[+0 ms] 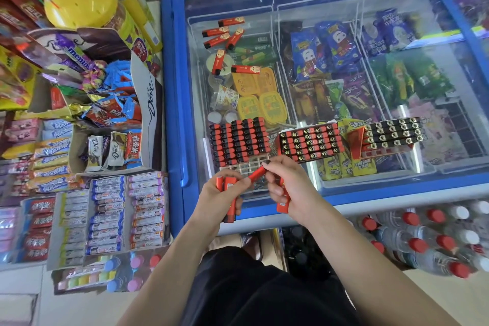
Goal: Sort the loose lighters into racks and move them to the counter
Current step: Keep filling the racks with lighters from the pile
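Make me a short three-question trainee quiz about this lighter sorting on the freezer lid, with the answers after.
1. True or false: both hands hold red lighters.
2. How many racks of lighters stand on the freezer lid?
3. Where do the loose lighters lie: A, far left of the lid; B, on the floor; C, on the candy shelf?

Key: 1 true: left hand and right hand each grip several. 2 three: left rack, middle rack, right rack. 3 A.

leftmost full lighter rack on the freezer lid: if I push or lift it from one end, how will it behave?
The leftmost rack sits on smooth freezer glass, so a push would probably slide it rather than tip it. Packed with many upright lighters, it likely feels heavy for its size. Its clear tray looks thin; lifted by one end it may flex and spill some lighters.
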`<action>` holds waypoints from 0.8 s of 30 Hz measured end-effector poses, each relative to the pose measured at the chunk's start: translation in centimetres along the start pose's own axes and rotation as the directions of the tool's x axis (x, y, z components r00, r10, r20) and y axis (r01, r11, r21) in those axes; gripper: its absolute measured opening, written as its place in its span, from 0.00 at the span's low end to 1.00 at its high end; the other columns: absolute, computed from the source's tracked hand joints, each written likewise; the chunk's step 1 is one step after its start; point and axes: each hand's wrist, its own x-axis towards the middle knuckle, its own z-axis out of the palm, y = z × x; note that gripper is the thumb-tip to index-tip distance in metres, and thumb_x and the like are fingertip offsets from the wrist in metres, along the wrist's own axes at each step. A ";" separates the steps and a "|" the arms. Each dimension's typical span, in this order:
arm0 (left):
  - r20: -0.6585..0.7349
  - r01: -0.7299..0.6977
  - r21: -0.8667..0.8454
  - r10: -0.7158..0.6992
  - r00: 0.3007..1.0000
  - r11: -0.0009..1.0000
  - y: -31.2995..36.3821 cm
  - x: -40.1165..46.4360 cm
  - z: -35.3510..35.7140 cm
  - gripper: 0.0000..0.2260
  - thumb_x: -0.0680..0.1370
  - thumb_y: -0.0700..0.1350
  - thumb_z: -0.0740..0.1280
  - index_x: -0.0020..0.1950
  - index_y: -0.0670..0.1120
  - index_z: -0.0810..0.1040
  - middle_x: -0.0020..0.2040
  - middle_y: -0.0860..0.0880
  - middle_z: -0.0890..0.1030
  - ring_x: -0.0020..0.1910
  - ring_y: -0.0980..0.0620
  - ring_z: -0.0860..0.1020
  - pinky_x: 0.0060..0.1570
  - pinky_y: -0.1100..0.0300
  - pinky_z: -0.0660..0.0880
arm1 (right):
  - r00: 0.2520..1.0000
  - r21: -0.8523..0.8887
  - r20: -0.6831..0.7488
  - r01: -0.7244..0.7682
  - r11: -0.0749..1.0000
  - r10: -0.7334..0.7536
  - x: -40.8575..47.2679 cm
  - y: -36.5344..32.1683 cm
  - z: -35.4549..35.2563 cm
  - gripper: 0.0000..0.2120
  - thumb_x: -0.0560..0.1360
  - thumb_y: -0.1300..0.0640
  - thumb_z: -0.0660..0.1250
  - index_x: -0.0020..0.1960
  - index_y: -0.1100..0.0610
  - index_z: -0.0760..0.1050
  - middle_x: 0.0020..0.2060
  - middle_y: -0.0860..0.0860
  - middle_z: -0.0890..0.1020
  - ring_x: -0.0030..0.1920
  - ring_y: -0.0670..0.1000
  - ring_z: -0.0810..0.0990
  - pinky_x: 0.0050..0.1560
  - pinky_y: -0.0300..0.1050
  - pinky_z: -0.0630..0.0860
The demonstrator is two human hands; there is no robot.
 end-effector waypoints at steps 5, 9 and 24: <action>-0.044 0.002 0.069 0.001 0.999 0.998 -0.3 0.4 -0.3 0.05 0.79 0.44 0.74 0.50 0.46 0.80 0.29 0.48 0.79 0.27 0.50 0.73 0.27 0.60 0.69 | 0.998 0.000 0.046 -0.034 0.999 0.034 0.0 0.0 0.1 0.04 0.83 0.60 0.64 0.51 0.60 0.74 0.34 0.54 0.76 0.22 0.46 0.64 0.20 0.38 0.56; -0.130 -0.005 0.081 0.016 0.991 0.997 -0.4 0.5 -0.1 0.05 0.80 0.43 0.74 0.53 0.43 0.80 0.28 0.49 0.78 0.25 0.51 0.73 0.23 0.61 0.69 | 1.000 -0.001 0.004 -0.005 1.000 0.005 0.1 0.2 0.0 0.07 0.83 0.62 0.64 0.45 0.59 0.74 0.34 0.56 0.78 0.22 0.47 0.65 0.20 0.38 0.57; -0.280 0.040 -0.009 -0.041 0.959 0.999 0.9 1.0 1.0 0.12 0.78 0.55 0.74 0.49 0.47 0.79 0.28 0.51 0.78 0.28 0.50 0.74 0.26 0.59 0.72 | 0.953 -0.380 -0.226 0.103 0.919 -0.200 2.5 2.1 2.2 0.04 0.82 0.56 0.67 0.56 0.54 0.76 0.42 0.54 0.87 0.23 0.47 0.70 0.24 0.40 0.65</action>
